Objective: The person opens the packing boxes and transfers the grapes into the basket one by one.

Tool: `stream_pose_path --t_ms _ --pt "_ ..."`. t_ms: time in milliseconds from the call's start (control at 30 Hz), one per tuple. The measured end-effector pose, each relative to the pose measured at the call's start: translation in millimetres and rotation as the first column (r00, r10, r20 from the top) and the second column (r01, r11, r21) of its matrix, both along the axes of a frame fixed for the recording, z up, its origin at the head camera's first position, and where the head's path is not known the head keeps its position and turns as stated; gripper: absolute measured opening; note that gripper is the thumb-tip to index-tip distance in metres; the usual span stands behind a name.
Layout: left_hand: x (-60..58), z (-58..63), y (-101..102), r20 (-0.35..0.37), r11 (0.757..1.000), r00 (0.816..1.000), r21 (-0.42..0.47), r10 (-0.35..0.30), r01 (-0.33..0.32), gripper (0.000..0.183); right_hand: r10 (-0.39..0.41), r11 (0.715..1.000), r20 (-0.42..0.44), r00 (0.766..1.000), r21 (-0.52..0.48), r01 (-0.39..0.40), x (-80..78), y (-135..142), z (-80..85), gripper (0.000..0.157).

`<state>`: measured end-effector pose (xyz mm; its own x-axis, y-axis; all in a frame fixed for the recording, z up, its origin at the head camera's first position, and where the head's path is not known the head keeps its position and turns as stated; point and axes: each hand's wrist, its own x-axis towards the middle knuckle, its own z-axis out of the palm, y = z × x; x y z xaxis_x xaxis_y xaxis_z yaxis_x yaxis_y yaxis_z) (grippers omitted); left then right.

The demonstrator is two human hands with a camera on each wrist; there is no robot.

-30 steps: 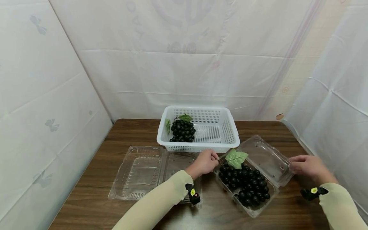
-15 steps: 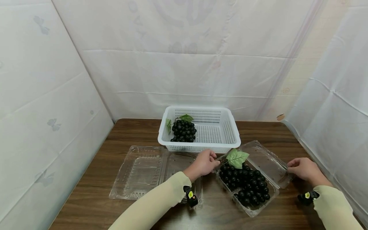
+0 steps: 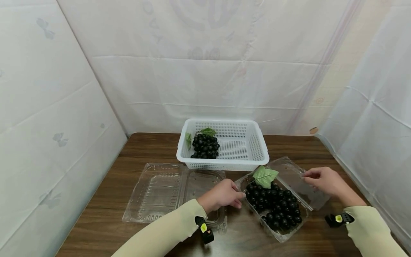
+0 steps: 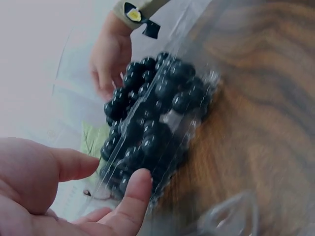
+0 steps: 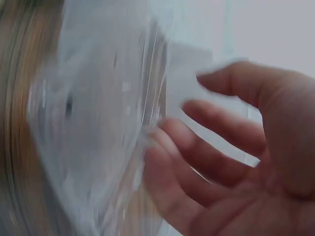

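Note:
A clear plastic clamshell box [image 3: 278, 238] stands at the right with its lid [image 3: 316, 198] folded back. Inside it lies a bunch of dark grapes [image 3: 276, 207] with a green leaf [image 3: 264, 176] on top. My left hand [image 3: 223, 195] is at the box's left edge, thumb and fingers apart; in the left wrist view its fingertips are close to the clear wall, and I cannot tell whether they touch. My right hand [image 3: 325, 181] is over the lid. In the right wrist view its thumb and fingers are spread, the lower fingers against or close to the lid's edge.
A white perforated basket [image 3: 221, 165] stands behind, with another grape bunch [image 3: 204, 146] in its left part. A second clear clamshell box [image 3: 160, 192] lies unfolded on the left of the wooden table [image 3: 106, 200]. White sheeting [image 3: 205, 82] surrounds the table.
My left hand has slid toward me along the box's edge. My right hand has left the lid's outer right end and moved left over the lid. The lid has dropped slightly.

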<state>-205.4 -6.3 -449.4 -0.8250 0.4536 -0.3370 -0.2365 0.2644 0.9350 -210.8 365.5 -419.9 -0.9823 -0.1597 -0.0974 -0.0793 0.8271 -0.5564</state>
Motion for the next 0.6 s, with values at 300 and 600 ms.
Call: stream_pose_path --t_ms 300,600 --pt "9.2 -3.3 4 0.085 0.998 0.995 0.035 -0.061 0.059 0.02 0.169 0.975 0.15 0.974 -0.173 -0.143 0.1 -41 -7.0 0.032" --pt "7.6 -5.5 3 0.036 1.0 0.999 0.01 -0.027 0.027 0.019 0.157 0.963 0.189 0.969 -0.249 -0.107 2.1 -46 -12.1 0.022"
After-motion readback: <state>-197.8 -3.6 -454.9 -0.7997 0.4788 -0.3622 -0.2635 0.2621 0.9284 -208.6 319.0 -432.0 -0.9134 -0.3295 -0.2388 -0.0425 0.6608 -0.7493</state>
